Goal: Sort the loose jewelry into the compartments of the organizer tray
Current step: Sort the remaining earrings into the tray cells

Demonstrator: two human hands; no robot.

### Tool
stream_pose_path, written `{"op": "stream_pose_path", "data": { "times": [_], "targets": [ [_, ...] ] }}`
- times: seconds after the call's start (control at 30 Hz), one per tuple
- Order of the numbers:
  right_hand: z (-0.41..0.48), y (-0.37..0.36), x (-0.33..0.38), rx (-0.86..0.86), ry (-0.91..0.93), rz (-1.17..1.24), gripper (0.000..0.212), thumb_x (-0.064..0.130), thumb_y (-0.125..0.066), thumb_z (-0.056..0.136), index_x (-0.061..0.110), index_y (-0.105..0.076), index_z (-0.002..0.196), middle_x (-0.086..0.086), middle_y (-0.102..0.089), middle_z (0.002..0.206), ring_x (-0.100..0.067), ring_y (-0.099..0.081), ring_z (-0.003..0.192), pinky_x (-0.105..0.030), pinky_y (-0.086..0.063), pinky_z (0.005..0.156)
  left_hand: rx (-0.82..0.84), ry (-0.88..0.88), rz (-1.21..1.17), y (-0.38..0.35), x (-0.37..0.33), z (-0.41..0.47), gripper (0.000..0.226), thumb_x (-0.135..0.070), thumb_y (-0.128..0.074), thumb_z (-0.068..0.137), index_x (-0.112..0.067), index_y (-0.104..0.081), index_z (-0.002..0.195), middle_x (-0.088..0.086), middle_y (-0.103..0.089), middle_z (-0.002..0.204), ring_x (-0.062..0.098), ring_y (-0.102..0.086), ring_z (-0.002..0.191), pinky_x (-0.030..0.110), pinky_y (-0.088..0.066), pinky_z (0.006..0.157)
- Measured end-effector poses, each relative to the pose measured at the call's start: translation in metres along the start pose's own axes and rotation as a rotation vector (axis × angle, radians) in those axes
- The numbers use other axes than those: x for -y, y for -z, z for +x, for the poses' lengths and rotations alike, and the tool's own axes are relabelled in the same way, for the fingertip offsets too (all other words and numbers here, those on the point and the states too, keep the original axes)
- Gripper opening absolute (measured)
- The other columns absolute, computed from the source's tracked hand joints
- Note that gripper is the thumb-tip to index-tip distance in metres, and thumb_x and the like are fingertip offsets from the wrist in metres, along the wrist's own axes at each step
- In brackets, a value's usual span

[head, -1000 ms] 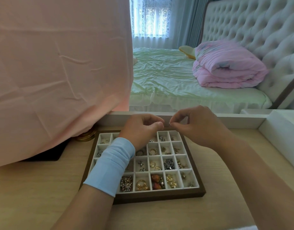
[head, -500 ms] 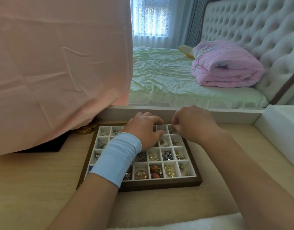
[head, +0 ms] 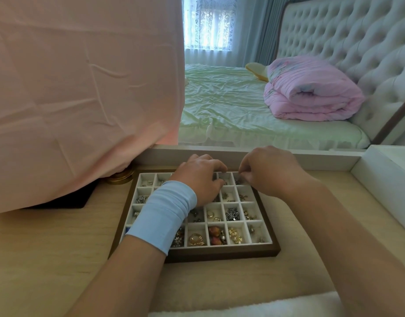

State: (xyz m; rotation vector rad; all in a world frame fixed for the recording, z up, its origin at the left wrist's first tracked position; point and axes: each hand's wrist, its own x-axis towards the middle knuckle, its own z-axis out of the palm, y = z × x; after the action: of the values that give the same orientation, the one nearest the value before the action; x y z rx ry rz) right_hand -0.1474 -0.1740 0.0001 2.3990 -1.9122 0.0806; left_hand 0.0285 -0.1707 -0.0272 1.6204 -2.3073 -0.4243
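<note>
The organizer tray (head: 219,253) has a brown frame and white compartments and lies on the wooden table (head: 48,248). Many cells hold pieces: a gold ring (head: 196,239), reddish beads (head: 214,234), a silver chain (head: 232,213). My left hand (head: 201,179), with a light blue wristband, hovers over the back middle cells, fingers curled down into one; whether they hold anything is hidden. My right hand (head: 267,170) is at the back right corner cell, thumb and fingertips pinching a small dark jewelry piece (head: 239,180).
A pink cloth (head: 82,99) hangs over the table's left back, above a gold round tin (head: 120,178) and a black flat item (head: 66,202). A white box (head: 389,179) stands at the right. A white ledge (head: 311,159) runs behind the tray, and a white fluffy edge (head: 242,307) lies nearest me.
Both hands came down from above the tray, where their fingertips met, into the back row. The right hand moved to the back right corner cell.
</note>
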Motion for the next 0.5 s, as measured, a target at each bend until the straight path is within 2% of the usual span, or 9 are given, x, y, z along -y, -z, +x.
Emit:
{"op": "stream_pose_path", "data": {
  "times": [0.1, 0.2, 0.3, 0.4, 0.5],
  "targets": [
    [-0.003, 0.0, 0.003, 0.051, 0.014, 0.034, 0.018, 0.038, -0.059, 0.097, 0.036, -0.076, 0.101, 0.01, -0.071, 0.106, -0.018, -0.065, 0.1, -0.036, -0.054, 0.084, 0.011, -0.009, -0.009, 0.002, -0.001, -0.003, 0.035, -0.036, -0.054, 0.095, -0.036, -0.054, 0.131, -0.009, -0.053, 0.132, 0.015, -0.04, 0.127, 0.041, -0.034, 0.111],
    [-0.01, 0.008, 0.001, -0.005, 0.008, 0.116, 0.017, 0.037, -0.058, 0.097, 0.035, -0.073, 0.104, 0.013, -0.069, 0.107, -0.015, -0.063, 0.103, -0.034, -0.052, 0.086, 0.001, -0.005, -0.039, 0.009, -0.003, -0.012, 0.037, -0.037, -0.054, 0.095, -0.036, -0.053, 0.132, -0.009, -0.053, 0.134, 0.015, -0.042, 0.126, 0.042, -0.035, 0.11],
    [-0.019, 0.015, 0.0, -0.001, 0.014, 0.201, 0.019, 0.044, -0.057, 0.098, 0.037, -0.069, 0.112, 0.015, -0.064, 0.107, -0.012, -0.061, 0.103, -0.034, -0.05, 0.087, -0.007, -0.006, -0.064, 0.017, 0.001, -0.027, 0.039, -0.043, -0.056, 0.093, -0.036, -0.053, 0.132, -0.009, -0.052, 0.136, 0.015, -0.044, 0.125, 0.044, -0.038, 0.108],
    [-0.035, 0.023, 0.008, 0.101, 0.05, 0.331, 0.039, 0.057, -0.055, 0.096, 0.036, -0.061, 0.129, 0.012, -0.06, 0.126, -0.009, -0.056, 0.108, -0.034, -0.048, 0.096, 0.004, 0.014, 0.011, 0.034, 0.007, -0.052, 0.049, -0.053, -0.055, 0.09, -0.037, -0.048, 0.136, -0.009, -0.047, 0.143, 0.015, -0.038, 0.133, 0.045, -0.034, 0.112],
    [-0.06, 0.032, 0.015, 0.217, 0.059, 0.463, 0.073, 0.07, -0.061, 0.085, 0.038, -0.044, 0.148, 0.011, -0.036, 0.155, -0.012, -0.045, 0.133, -0.038, -0.04, 0.112, 0.039, 0.087, 0.146, 0.048, 0.01, -0.086, 0.073, -0.068, -0.053, 0.084, -0.037, -0.033, 0.147, -0.009, -0.026, 0.157, 0.017, -0.024, 0.144, 0.042, -0.025, 0.116]
  ]
}}
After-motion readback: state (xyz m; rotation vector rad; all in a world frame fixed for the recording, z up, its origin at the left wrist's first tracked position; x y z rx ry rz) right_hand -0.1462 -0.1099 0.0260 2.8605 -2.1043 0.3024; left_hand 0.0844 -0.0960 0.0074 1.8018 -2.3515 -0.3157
